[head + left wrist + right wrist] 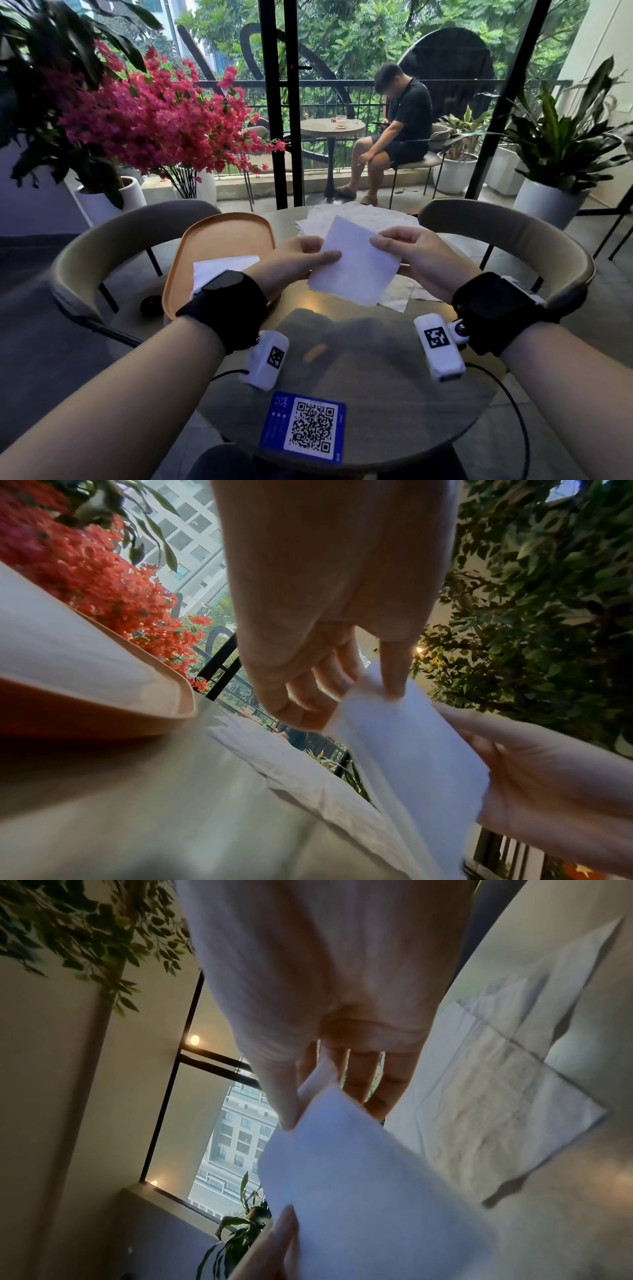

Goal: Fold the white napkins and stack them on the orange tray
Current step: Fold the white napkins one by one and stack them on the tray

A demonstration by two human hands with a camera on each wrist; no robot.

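Both hands hold one folded white napkin in the air above the round table. My left hand pinches its left edge, thumb on top; the left wrist view shows the napkin between thumb and fingers. My right hand pinches the right edge, and the napkin hangs from that grip in the right wrist view. The orange tray lies at the left with a folded napkin on it, partly hidden by my left wrist. A pile of unfolded napkins lies at the table's far side.
Another flat napkin lies under my right hand. A blue QR card sits near the table's front edge. Two curved chairs flank the table. Potted plants and red flowers stand behind; a person sits outside beyond the glass.
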